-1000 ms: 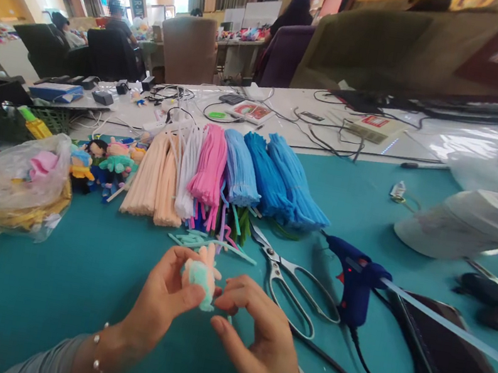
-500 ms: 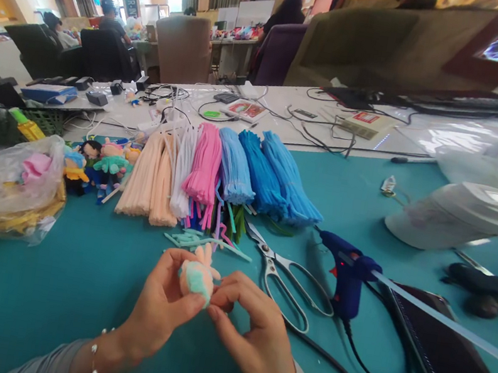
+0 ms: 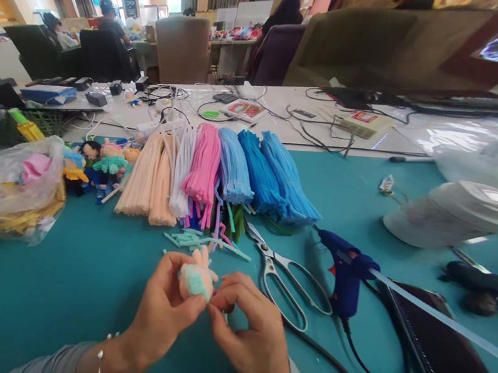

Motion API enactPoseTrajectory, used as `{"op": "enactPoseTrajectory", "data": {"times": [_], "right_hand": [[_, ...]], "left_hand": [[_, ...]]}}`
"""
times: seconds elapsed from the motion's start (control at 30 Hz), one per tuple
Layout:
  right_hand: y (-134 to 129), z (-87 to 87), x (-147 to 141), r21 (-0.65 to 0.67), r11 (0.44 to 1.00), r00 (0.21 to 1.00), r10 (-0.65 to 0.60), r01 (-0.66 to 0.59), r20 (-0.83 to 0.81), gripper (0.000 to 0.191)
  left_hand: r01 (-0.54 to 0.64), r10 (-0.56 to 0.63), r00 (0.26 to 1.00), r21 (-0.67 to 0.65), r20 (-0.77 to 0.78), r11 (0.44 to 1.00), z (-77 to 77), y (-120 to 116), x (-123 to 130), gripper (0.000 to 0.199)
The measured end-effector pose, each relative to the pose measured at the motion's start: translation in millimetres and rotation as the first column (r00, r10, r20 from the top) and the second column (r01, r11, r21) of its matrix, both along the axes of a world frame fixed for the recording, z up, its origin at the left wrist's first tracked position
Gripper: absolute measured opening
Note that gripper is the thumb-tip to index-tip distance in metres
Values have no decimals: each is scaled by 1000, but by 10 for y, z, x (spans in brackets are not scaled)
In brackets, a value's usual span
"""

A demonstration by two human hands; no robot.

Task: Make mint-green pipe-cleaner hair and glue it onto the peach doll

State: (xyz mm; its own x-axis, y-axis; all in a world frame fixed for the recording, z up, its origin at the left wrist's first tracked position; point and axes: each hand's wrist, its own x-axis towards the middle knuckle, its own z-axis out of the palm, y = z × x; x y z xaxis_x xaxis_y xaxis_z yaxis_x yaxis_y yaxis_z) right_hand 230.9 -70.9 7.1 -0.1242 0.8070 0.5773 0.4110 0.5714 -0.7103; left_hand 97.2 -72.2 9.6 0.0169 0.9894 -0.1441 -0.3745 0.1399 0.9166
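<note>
Between thumb and fingers, my left hand (image 3: pixel 167 300) grips a small pipe-cleaner doll (image 3: pixel 196 279), peach with a mint-green patch and peach stalks sticking up. My right hand (image 3: pixel 253 330) is pinched at the doll's right edge; a bit of mint green shows by its fingertips, but what it grips is hidden. Just beyond the hands lie short mint-green pipe-cleaner pieces (image 3: pixel 187 238). Scissors (image 3: pixel 286 275) rest to the right with blades pointing away, and a blue hot glue gun (image 3: pixel 344 269) with a long glue stick stands beside them.
Bundles of pipe cleaners in peach (image 3: pixel 149 179), pink (image 3: pixel 204 166) and blue (image 3: pixel 274 178) lie ahead. Finished dolls (image 3: pixel 109 163) and a plastic bag (image 3: pixel 15 185) are at left. At right are a white tub (image 3: pixel 454 214) and a black tablet-like slab (image 3: pixel 448 366). People sit farther back.
The doll is tipped slightly in my left hand. My right fingers have shifted a little at its edge, and a bit of mint green now shows by them.
</note>
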Motion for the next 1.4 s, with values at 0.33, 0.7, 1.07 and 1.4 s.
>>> {"op": "enactPoseTrajectory", "data": {"times": [0.33,0.7,1.07,1.4], "right_hand": [[7,2,82,-80,988,987,127,-135,-95,13],[-6,7,210,153,979,983,115,-136,140,27],[2,62,210,205,977,982,26,-65,185,29],[-3,27,206,238,967,977,34,-85,211,28]], "left_hand": [[58,-60,997,38,58,998,-37,19,-54,36],[254,-254,967,50,-19,966,-127,-26,-143,35],[243,-220,962,140,-163,960,-10,-68,-160,28],[234,-172,955,253,-243,939,-80,-73,-170,23]]}}
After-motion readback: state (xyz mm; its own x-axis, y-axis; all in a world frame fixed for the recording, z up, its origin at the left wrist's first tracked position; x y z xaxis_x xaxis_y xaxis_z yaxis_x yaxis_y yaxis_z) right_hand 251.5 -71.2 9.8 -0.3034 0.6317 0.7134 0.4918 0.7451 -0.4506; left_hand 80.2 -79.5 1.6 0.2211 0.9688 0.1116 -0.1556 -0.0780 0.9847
